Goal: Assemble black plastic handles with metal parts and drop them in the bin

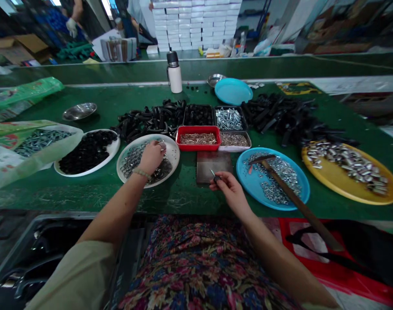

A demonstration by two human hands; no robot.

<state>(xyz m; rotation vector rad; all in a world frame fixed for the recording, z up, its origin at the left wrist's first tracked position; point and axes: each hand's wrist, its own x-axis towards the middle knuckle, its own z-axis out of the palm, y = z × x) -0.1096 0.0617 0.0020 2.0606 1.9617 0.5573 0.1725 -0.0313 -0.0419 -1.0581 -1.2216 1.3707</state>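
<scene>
- Bolt (212,172) with a black knob (217,178) at its base: it is at the near edge of the metal plate (212,160), tip slanting up and away; whether it touches the plate, I cannot tell.
- Right hand (228,188), at the plate's near right corner: thumb and fingers pinch the knob.
- Left hand (153,157), left of the plate: fingers bent down over the washers (130,160) in a white tray (176,158). The fingertips are near 1 shiny piece, but I cannot tell whether they pinch it.
- Farther left of the plate: 1 more white tray (115,148) of black parts (86,153), then a plastic bag (25,159) with screws (43,141) in it.
- Just right of the plate: a blue tray (243,175) of small metal pieces (274,193), with a hammer (288,189) lying across it, handle pointing toward the person.
- Farther right of the plate: a yellow tray (332,185) of silver tubes (354,161).
- Just beyond the plate: a red box (199,147) of small pins (198,138), with 3 more small boxes around it.
- Well beyond the plate: 2 heaps of black handles, 1 on the left (148,120) and 1 on the right (280,116), and a white bottle (175,79).
</scene>
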